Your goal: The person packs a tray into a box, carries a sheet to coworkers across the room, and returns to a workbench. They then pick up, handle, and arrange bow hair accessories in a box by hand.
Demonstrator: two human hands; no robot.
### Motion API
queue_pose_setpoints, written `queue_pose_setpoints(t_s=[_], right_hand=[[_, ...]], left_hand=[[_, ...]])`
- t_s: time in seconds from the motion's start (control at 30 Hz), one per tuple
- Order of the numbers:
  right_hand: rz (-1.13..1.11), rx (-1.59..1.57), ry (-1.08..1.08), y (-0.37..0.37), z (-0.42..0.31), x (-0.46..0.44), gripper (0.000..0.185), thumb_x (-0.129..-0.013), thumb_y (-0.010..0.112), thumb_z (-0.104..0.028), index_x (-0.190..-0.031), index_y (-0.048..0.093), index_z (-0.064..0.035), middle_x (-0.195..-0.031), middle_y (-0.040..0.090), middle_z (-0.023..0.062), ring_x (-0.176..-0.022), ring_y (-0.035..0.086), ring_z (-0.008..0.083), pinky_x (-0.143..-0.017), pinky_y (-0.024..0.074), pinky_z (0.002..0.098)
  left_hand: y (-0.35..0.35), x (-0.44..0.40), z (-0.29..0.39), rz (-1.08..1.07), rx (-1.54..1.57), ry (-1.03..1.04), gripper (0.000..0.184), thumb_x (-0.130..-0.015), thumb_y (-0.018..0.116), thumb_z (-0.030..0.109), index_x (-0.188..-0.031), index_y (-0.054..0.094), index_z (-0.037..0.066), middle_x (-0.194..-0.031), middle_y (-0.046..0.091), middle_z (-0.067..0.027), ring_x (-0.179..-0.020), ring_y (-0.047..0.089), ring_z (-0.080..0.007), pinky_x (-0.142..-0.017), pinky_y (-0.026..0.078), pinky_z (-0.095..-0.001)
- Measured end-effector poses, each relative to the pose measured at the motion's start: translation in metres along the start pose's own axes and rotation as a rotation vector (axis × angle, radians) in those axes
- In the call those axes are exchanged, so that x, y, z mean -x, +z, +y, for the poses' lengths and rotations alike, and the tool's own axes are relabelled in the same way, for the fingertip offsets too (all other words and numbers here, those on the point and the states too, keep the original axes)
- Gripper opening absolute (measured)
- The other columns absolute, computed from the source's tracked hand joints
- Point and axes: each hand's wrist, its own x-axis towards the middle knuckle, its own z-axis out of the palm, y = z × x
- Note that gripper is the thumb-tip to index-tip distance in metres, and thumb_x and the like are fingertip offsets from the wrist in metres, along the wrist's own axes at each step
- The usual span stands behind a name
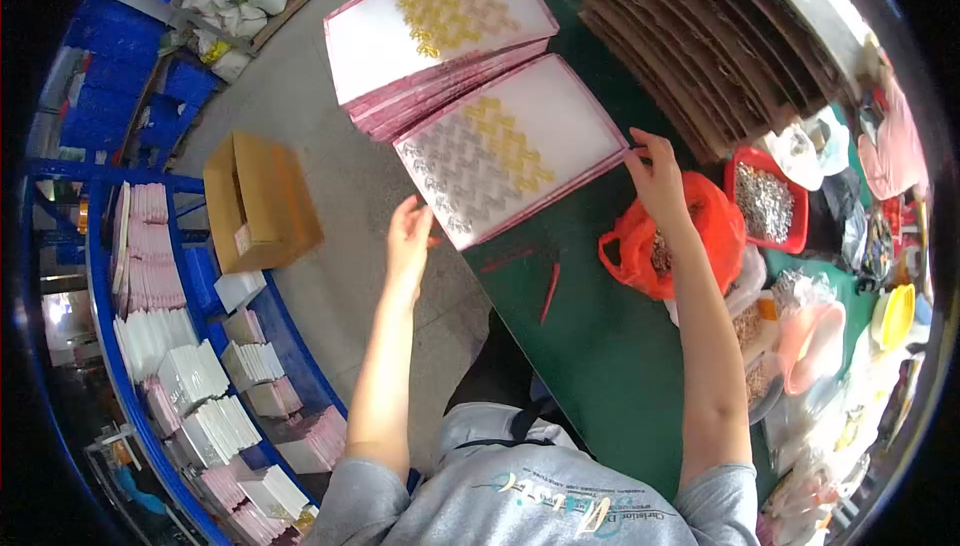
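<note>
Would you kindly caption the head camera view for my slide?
Left hand and right hand flank a pink-edged stack on a green table.

one left hand [408,246], one right hand [657,181], two large pink-edged stacks [585,116] [368,51], one red bag [715,221], one cardboard box [275,201]

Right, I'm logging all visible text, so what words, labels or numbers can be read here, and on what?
"Christian D…": grey shirt, small print, rest unclear.
Large script on the same shirt: not surely legible.
White label on the cardboard box: too small to read.
</note>
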Motion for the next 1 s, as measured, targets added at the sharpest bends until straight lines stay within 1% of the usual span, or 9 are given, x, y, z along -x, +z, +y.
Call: queue_pose_setpoints(t_s=[0.17, 0.3, 0.33, 0.43, 0.6, 0.7, 0.87, 0.93, 1.0], right_hand=[[-0.133, 0.193, 0.099, 0.021, 0.024, -0.023, 0.027, -0.08, 0.056, -0.012, -0.106, 0.054, -0.0047, -0.095, 0.054, 0.0137, -0.084, 0.058, 0.025, -0.072, 0.0467, 0.0337], [-0.129, 0.226, 0.082, 0.023, 0.02, -0.033, 0.019, -0.08, 0.056, -0.012, -0.098, 0.056, -0.0043, -0.092, 0.055, 0.0129, -0.08, 0.058, 0.0264, -0.071, 0.0465, 0.0339], [-0.129, 0.209, 0.089, 0.024, 0.023, -0.035, 0.019, -0.08, 0.056, -0.012, -0.097, 0.056, -0.004, -0.091, 0.055, 0.0129, -0.08, 0.058, 0.0265, -0.071, 0.0465, 0.034], [-0.131, 0.178, 0.079, 0.025, 0.032, -0.036, 0.017, -0.08, 0.055, -0.011, -0.096, 0.056, -0.0032, -0.089, 0.056, 0.013, -0.081, 0.058, 0.0267, -0.071, 0.0463, 0.0342], [-0.145, 0.136, 0.01, 0.017, 0.04, -0.032, 0.017, -0.08, 0.054, -0.008, -0.096, 0.056, -0.0023, -0.093, 0.057, 0.0143, -0.083, 0.059, 0.0261, -0.07, 0.0462, 0.0328], [-0.184, 0.0, 0.127, 0.001, 0.018, -0.023, 0.018, -0.083, 0.052, -0.008, -0.1, 0.055, -0.0028, -0.097, 0.059, 0.0121, -0.084, 0.059, 0.0212, -0.071, 0.0453, 0.0295], [-0.116, -0.402, 0.265, -0.05, -0.031, 0.042, 0.028, -0.089, 0.046, -0.01, -0.115, 0.046, -0.0004, -0.103, 0.055, 0.0065, -0.094, 0.051, 0.0129, -0.082, 0.0404, 0.0253], [-0.102, -0.351, 0.273, -0.07, -0.019, 0.089, 0.031, -0.089, 0.045, -0.008, -0.119, 0.044, 0.0002, -0.107, 0.054, 0.0074, -0.097, 0.05, 0.0129, -0.084, 0.0392, 0.0243], [-0.025, -0.406, 0.45, -0.088, -0.023, 0.144, 0.03, -0.09, 0.044, -0.009, -0.117, 0.044, 0.0004, -0.103, 0.055, 0.0063, -0.095, 0.05, 0.0117, -0.083, 0.0385, 0.0237]], left_hand=[[0.006, -0.008, 0.0, -0.034, 0.042, -0.07, 0.047, -0.085, 0.058, 0.028, -0.121, 0.041, 0.002, -0.109, 0.056, -0.0053, -0.093, 0.053, -0.0089, -0.072, 0.04, -0.0212], [0.012, -0.004, 0.012, -0.031, 0.123, -0.034, 0.04, -0.087, 0.055, 0.019, -0.12, 0.041, 0.002, -0.11, 0.055, -0.0052, -0.097, 0.054, -0.0101, -0.079, 0.042, -0.0234], [0.013, -0.002, 0.014, -0.062, 0.281, -0.09, 0.036, -0.089, 0.052, 0.014, -0.121, 0.04, 0.002, -0.114, 0.053, -0.0065, -0.101, 0.053, -0.0125, -0.086, 0.042, -0.0274], [0.015, -0.002, 0.015, -0.13, 0.463, -0.02, 0.035, -0.09, 0.049, 0.011, -0.122, 0.039, 0.001, -0.117, 0.051, -0.0081, -0.104, 0.051, -0.0151, -0.092, 0.041, -0.0314], [0.007, 0.006, 0.014, -0.195, 0.513, 0.034, 0.036, -0.091, 0.045, 0.011, -0.124, 0.037, 0.001, -0.12, 0.049, -0.0092, -0.11, 0.048, -0.0164, -0.094, 0.039, -0.0318], [-0.003, 0.013, 0.016, -0.225, 0.531, 0.03, 0.037, -0.091, 0.045, 0.011, -0.125, 0.036, 0.0, -0.123, 0.048, -0.0102, -0.113, 0.046, -0.0175, -0.096, 0.038, -0.0323], [-0.022, 0.037, 0.014, -0.383, 0.558, -0.127, 0.038, -0.088, 0.05, 0.011, -0.123, 0.038, 0.001, -0.117, 0.051, -0.0101, -0.108, 0.051, -0.0181, -0.091, 0.042, -0.0333], [-0.022, 0.051, 0.014, -0.519, 0.505, -0.248, 0.038, -0.088, 0.051, 0.01, -0.123, 0.039, 0.002, -0.115, 0.053, -0.0083, -0.104, 0.053, -0.017, -0.088, 0.044, -0.0323], [-0.015, 0.067, 0.011, -0.652, 0.387, -0.324, 0.041, -0.087, 0.052, 0.01, -0.126, 0.038, 0.003, -0.117, 0.052, -0.0084, -0.105, 0.052, -0.0168, -0.087, 0.044, -0.0326]])
